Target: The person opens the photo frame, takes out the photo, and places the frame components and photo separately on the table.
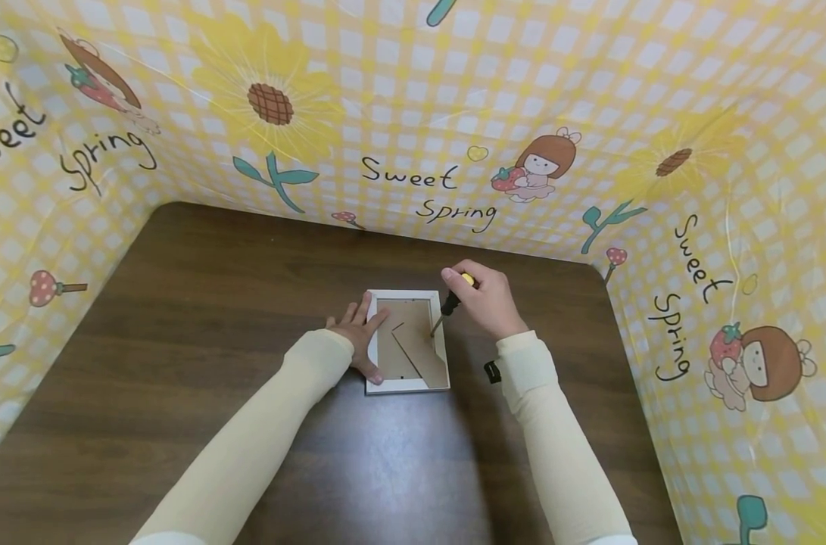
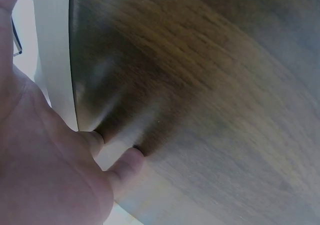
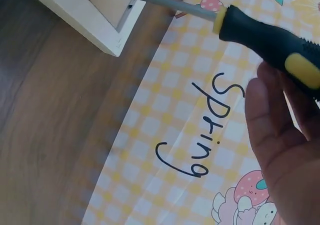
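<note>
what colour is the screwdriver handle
The screwdriver handle is black and yellow; the right wrist view shows best.

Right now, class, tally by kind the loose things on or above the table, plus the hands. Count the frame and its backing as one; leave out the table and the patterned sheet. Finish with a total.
Picture frame: 1
Screwdriver: 1
Small black item, too small to identify: 1
Hands (left hand, right hand): 2
Total: 5

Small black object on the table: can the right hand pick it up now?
Probably not yet: the right hand grips the screwdriver. Otherwise the way looks free; the small black object lies on the table near the right sleeve.
</note>
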### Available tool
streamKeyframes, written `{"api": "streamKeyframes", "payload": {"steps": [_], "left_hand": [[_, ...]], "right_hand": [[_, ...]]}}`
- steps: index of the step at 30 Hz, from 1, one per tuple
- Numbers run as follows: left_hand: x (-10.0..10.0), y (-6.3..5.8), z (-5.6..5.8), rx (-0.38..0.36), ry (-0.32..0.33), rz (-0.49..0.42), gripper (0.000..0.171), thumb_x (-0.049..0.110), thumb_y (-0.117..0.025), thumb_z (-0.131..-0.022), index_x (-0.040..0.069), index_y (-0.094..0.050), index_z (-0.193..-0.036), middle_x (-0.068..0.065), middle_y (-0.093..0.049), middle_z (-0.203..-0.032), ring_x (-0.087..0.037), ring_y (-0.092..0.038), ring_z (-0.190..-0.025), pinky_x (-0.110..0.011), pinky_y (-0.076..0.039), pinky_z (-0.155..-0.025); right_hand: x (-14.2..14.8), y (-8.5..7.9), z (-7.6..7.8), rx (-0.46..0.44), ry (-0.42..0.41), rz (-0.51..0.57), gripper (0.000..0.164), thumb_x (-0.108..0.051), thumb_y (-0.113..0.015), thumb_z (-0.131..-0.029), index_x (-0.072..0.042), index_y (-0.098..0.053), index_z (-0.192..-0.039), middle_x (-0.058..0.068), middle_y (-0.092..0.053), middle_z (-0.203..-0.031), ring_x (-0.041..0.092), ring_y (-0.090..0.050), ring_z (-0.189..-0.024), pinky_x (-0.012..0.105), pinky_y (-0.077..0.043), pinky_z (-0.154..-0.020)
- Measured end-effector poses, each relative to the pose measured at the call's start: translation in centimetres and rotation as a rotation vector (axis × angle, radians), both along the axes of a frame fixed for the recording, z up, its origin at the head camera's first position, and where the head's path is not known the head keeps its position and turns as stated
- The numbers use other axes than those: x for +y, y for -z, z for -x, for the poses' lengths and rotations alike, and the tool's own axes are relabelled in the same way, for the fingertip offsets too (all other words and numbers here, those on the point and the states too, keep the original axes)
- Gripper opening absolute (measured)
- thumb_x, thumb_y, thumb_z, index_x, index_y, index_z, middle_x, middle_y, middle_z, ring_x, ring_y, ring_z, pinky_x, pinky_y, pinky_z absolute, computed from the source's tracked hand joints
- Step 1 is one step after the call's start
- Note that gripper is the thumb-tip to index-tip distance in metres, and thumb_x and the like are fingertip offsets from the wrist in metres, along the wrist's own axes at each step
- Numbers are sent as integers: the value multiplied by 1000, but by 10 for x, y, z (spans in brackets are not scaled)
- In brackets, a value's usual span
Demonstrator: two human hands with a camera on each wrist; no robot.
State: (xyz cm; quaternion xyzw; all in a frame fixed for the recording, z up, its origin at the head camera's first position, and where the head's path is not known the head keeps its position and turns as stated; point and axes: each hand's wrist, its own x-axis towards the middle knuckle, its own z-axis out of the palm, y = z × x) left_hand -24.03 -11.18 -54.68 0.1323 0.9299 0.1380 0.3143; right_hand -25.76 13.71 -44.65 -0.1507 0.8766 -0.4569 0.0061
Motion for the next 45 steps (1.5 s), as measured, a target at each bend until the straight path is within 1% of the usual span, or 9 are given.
{"api": "streamKeyframes", "payload": {"steps": [5, 12, 15, 23, 26, 30, 33, 36, 45], "left_hand": [[-5, 1, -1, 11, -6, 2, 138, 56, -91, -63, 24, -2, -164, -15, 29, -162, -40, 7, -151, -68, -10, -113], [-6, -6, -4, 19, -15, 13, 138, 55, -93, -62, 21, -5, -164, -18, 24, -163, -41, 3, -151, -67, -14, -113], [-5, -6, -4, 26, -17, 42, 140, 57, -93, -59, 21, -8, -164, -18, 21, -164, -41, 0, -151, -67, -18, -111], [-4, 5, 6, 53, 6, 132, 149, 63, -93, -52, 22, -3, -164, -19, 22, -163, -42, -3, -151, -66, -27, -107], [-2, -5, 3, 48, 16, 151, 147, 63, -92, -54, 20, -4, -164, -20, 19, -164, -43, -5, -151, -66, -27, -107], [0, -7, -2, 68, 19, 150, 144, 62, -92, -55, 19, -7, -163, -22, 16, -165, -45, -9, -150, -67, -28, -107], [1, 6, 0, 81, 24, 149, 145, 63, -92, -55, 20, -5, -163, -22, 17, -164, -46, -8, -149, -69, -28, -106], [0, 10, 3, 79, 34, 144, 146, 65, -91, -54, 20, -6, -163, -22, 17, -164, -47, -7, -149, -69, -29, -105], [5, 17, 8, 50, 41, 157, 149, 68, -89, -54, 28, 5, -163, -15, 28, -162, -41, 1, -151, -66, -31, -105]], "right_hand": [[-3, -1, -1, 3, -41, -88, 26, -41, -63, -101, -16, -66, -101, 3, -61, -83, 21, -53, -71, 35, -44, -59], [-6, -11, -6, -148, -158, -155, 20, -28, -63, -98, -17, -59, -114, 4, -61, -91, 21, -53, -71, 39, -46, -64], [-8, -14, -8, -143, -167, -160, 20, -27, -63, -100, -16, -58, -116, 6, -60, -89, 20, -52, -70, 38, -45, -64], [-19, -20, -13, 60, -22, -9, 32, -36, -68, -98, -12, -58, -117, 6, -60, -82, 21, -53, -66, 37, -45, -59], [-28, -14, -12, 71, 0, 12, 36, -41, -69, -96, -15, -57, -118, 6, -61, -78, 21, -54, -64, 36, -45, -57], [-39, 2, -12, 52, 26, -16, 36, -43, -69, -94, -19, -56, -117, 5, -62, -79, 19, -57, -67, 34, -48, -58], [-46, 14, -11, 42, 50, -47, 35, -44, -71, -93, -19, -57, -113, 5, -62, -78, 19, -58, -66, 34, -50, -57], [-50, 24, -10, 38, 73, -72, 39, -47, -70, -92, -16, -57, -112, 4, -59, -72, 18, -56, -60, 33, -48, -54], [-57, 35, 0, 100, 170, -201, 46, -53, -68, -92, -11, -56, -107, 2, -47, -61, 18, -48, -52, 32, -40, -51]]}}
